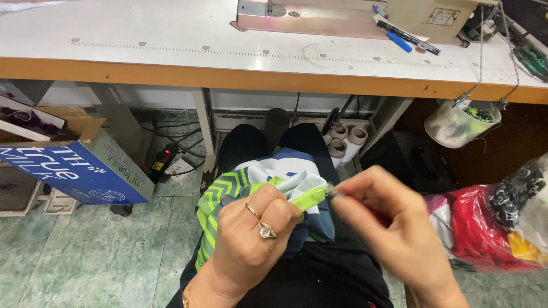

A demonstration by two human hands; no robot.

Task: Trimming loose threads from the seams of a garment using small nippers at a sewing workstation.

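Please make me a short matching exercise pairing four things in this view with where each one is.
Things:
1. blue pen
2. green-striped garment
3. blue carton
4. white plastic tub

Places:
a. hanging under the table's right end
b. on the lap, pinched by the left hand
c. on the tabletop by the sewing machine
d. on the floor at left

Pairs: 1-c, 2-b, 3-d, 4-a
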